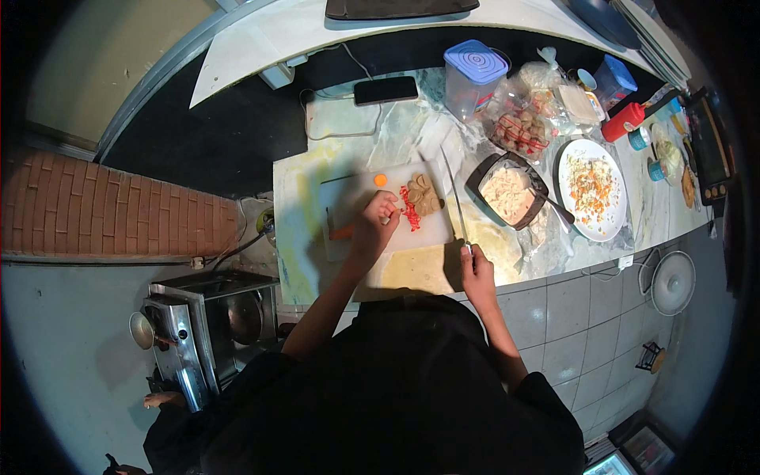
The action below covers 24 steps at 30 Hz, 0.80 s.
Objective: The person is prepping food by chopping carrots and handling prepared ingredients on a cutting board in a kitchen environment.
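Note:
My right hand grips the handle of a long kitchen knife, its blade pointing away from me beside a white cutting board. Over the board is my left hand, its fingers bent at the edge of some chopped red pieces; whether it pinches something small cannot be told. Sliced brownish rounds lie right of the red pieces. An orange carrot slice sits near the board's far edge. A carrot lies at the board's left, partly behind my left hand.
Right of the knife stands a dark bowl of pale food with a utensil in it. Beyond are a white plate of chopped vegetables, bagged food, a lidded plastic container and a red bottle. A phone lies at the back. Another person's hand shows lower left.

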Tool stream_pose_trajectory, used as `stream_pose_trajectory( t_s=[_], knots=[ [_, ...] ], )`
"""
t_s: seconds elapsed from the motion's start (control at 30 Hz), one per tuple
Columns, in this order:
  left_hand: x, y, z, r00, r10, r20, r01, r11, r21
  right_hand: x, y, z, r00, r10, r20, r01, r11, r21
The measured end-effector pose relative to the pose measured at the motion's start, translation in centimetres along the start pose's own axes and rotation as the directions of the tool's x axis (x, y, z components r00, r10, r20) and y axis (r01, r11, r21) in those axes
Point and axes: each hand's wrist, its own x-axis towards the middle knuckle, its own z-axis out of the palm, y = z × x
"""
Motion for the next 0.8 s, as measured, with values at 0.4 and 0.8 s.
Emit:
stream_pose_trajectory(
  t_s=[0.4, 0.8],
  knots=[
    [-4.2, 3.5, 11.2, 0.821, -0.073, 0.566, 0.358, 0.838, -0.411, 0.3, -3.7, -3.4, 0.994, -0.02, -0.111, 0.023, 0.999, 0.025],
    [4.2, 1.7, 6.0, 0.925, -0.251, 0.286, 0.376, 0.716, -0.588, -2.1, 0.3, -2.9, 0.986, 0.098, -0.133, -0.098, 0.995, 0.006]
  ],
)
